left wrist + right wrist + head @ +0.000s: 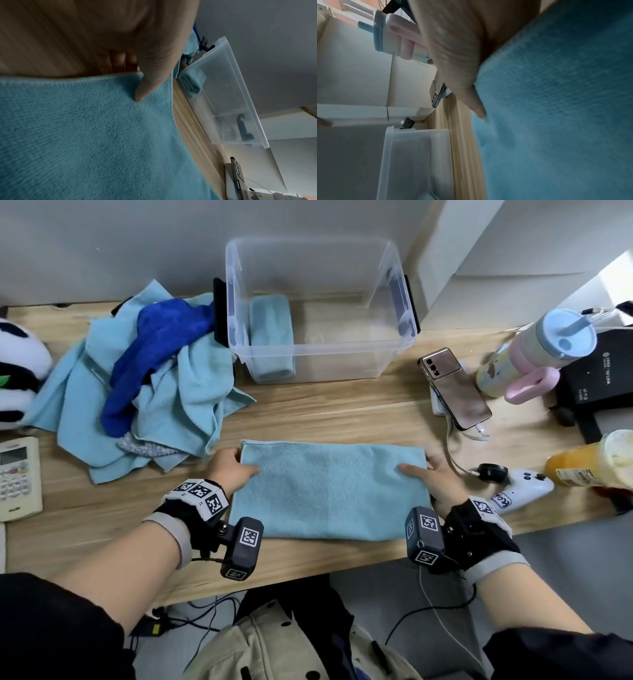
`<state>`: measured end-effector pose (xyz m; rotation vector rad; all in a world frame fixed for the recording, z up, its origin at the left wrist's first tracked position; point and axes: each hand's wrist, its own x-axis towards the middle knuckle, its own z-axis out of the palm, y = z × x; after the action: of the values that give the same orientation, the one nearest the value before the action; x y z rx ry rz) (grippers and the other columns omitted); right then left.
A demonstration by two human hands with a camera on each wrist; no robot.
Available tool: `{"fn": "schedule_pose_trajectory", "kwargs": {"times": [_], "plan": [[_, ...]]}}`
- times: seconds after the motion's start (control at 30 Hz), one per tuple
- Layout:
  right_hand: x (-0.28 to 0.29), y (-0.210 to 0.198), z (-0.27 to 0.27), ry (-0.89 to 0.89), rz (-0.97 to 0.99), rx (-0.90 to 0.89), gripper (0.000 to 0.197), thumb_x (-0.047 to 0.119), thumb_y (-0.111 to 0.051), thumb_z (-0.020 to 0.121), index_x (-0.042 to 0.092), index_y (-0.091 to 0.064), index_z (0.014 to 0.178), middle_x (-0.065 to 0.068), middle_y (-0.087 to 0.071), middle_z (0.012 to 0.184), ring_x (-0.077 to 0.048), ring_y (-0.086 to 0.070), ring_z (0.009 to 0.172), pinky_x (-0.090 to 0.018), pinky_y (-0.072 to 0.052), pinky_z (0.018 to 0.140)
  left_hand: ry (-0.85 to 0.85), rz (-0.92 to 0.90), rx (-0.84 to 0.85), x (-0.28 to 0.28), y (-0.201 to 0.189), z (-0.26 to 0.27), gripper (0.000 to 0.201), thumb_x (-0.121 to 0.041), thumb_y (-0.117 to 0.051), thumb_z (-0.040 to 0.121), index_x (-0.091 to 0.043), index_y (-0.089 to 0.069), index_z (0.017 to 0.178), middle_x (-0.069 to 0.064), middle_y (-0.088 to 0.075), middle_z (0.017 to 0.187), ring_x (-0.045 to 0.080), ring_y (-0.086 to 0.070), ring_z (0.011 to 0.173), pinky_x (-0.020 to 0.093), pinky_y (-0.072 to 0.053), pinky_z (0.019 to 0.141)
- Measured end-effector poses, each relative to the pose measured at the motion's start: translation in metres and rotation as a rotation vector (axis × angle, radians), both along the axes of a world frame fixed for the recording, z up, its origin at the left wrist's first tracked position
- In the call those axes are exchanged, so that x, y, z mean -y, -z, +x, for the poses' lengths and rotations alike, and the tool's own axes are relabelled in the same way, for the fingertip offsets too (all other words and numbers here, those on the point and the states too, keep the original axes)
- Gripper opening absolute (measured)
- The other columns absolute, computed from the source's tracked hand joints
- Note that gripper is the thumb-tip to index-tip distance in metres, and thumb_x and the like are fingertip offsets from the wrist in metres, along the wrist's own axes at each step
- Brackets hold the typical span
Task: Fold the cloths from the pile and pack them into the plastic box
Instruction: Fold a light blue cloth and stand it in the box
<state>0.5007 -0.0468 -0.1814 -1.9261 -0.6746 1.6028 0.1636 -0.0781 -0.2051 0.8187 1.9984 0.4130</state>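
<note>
A light blue cloth (329, 487) lies flat on the wooden table as a wide rectangle. My left hand (233, 470) pinches its left edge, thumb (149, 81) on top and fingers under the hem. At the right edge my right hand (431, 477) grips the same way, thumb (462, 67) on the cloth (556, 108). A pile of cloths (144, 392), light blue with a dark blue one (154, 350) on top, lies at the back left. Behind the cloth stands the clear plastic box (342, 361), with one folded light blue cloth (272, 337) at its left end.
Right of the cloth are a phone (455, 388) on a charger, a pastel tumbler (534, 350), a white game controller (520, 487), an orange bottle (589, 463) and a black box (603, 371). A remote (19, 477) and a panda plush (17, 371) sit at the far left.
</note>
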Motion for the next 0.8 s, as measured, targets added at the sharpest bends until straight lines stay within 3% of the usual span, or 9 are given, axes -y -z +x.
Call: {"fn": "schedule_pose_trajectory", "kwargs": {"times": [0.07, 0.17, 0.3, 0.4, 0.47, 0.57, 0.67, 0.73, 0.8], "plan": [[-0.002, -0.002, -0.003, 0.08, 0.165, -0.034, 0.042, -0.008, -0.064, 0.079, 0.024, -0.057, 0.107, -0.018, -0.062, 0.116, -0.034, -0.06, 0.101, -0.049, -0.047, 0.093, -0.012, 0.025, 0.026, 0.002, -0.002, -0.002, 0.022, 0.0, -0.07, 0.076, -0.007, -0.061, 0.095, 0.016, -0.067, 0.103, 0.024, -0.062, 0.089, 0.036, -0.05, 0.085], [-0.004, -0.002, -0.004, 0.051, 0.293, 0.048, 0.051, 0.001, -0.069, 0.079, 0.037, -0.055, 0.113, -0.019, -0.061, 0.113, -0.029, -0.058, 0.108, -0.043, -0.045, 0.098, -0.017, 0.042, 0.033, 0.007, 0.001, -0.009, 0.023, 0.004, -0.067, 0.076, -0.011, -0.057, 0.091, 0.016, -0.066, 0.1, 0.028, -0.063, 0.094, 0.036, -0.051, 0.085], [-0.006, 0.007, -0.005, -0.069, 0.142, 0.262, 0.061, 0.013, -0.074, 0.078, 0.011, -0.044, 0.132, -0.016, -0.061, 0.113, -0.02, -0.057, 0.099, -0.033, -0.043, 0.093, -0.011, 0.035, 0.014, 0.012, 0.005, -0.017, 0.024, 0.0, -0.065, 0.077, -0.007, -0.059, 0.099, 0.015, -0.066, 0.102, 0.03, -0.064, 0.098, 0.044, -0.052, 0.089], [-0.005, 0.017, 0.0, -0.132, 0.041, 0.444, 0.05, 0.016, -0.075, 0.076, 0.004, -0.056, 0.121, -0.016, -0.066, 0.112, -0.019, -0.058, 0.093, -0.031, -0.045, 0.088, 0.022, 0.047, -0.023, 0.013, 0.0, -0.016, 0.03, 0.001, -0.06, 0.079, -0.002, -0.055, 0.109, 0.014, -0.063, 0.105, 0.03, -0.061, 0.099, 0.038, -0.051, 0.085], [-0.003, 0.018, 0.002, -0.2, 0.017, 0.508, 0.035, 0.019, -0.073, 0.077, 0.004, -0.064, 0.108, -0.013, -0.068, 0.104, -0.021, -0.06, 0.093, -0.03, -0.045, 0.084, 0.032, 0.055, -0.068, 0.014, -0.007, -0.013, 0.025, 0.002, -0.059, 0.08, -0.002, -0.053, 0.104, 0.009, -0.059, 0.098, 0.026, -0.058, 0.094, 0.03, -0.045, 0.076], [-0.002, 0.013, -0.003, -0.226, 0.087, 0.405, 0.027, 0.014, -0.067, 0.082, 0.005, -0.065, 0.107, -0.01, -0.064, 0.093, -0.023, -0.06, 0.09, -0.029, -0.045, 0.072, 0.02, 0.119, -0.168, 0.012, -0.022, -0.006, 0.021, -0.003, -0.06, 0.08, -0.008, -0.044, 0.093, 0.003, -0.048, 0.083, 0.022, -0.05, 0.082, 0.025, -0.034, 0.058], [-0.001, -0.004, -0.017, -0.231, 0.227, 0.208, 0.03, 0.004, -0.061, 0.086, 0.006, -0.058, 0.116, -0.01, -0.064, 0.098, -0.016, -0.06, 0.082, -0.014, -0.045, 0.063, 0.08, 0.194, -0.223, 0.006, -0.035, 0.007, 0.022, -0.012, -0.065, 0.079, -0.013, -0.045, 0.087, 0.001, -0.046, 0.076, 0.022, -0.047, 0.073, 0.027, -0.037, 0.061], [-0.003, -0.02, -0.028, -0.304, 0.306, 0.129, 0.037, 0.002, -0.062, 0.085, 0.007, -0.056, 0.121, -0.01, -0.066, 0.109, -0.015, -0.062, 0.09, -0.012, -0.047, 0.075, 0.139, 0.263, -0.037, -0.003, -0.046, 0.023, 0.022, -0.011, -0.068, 0.079, -0.018, -0.047, 0.08, -0.002, -0.048, 0.072, 0.017, -0.047, 0.07, 0.025, -0.039, 0.061], [-0.005, -0.039, -0.036, -0.409, 0.344, 0.053, 0.04, 0.002, -0.063, 0.085, 0.016, -0.057, 0.122, -0.007, -0.066, 0.114, -0.015, -0.062, 0.101, -0.023, -0.045, 0.09, 0.197, 0.329, 0.221, -0.013, -0.064, 0.042, 0.026, -0.011, -0.073, 0.077, -0.02, -0.052, 0.09, -0.002, -0.052, 0.08, 0.013, -0.051, 0.076, 0.019, -0.041, 0.066]]}}
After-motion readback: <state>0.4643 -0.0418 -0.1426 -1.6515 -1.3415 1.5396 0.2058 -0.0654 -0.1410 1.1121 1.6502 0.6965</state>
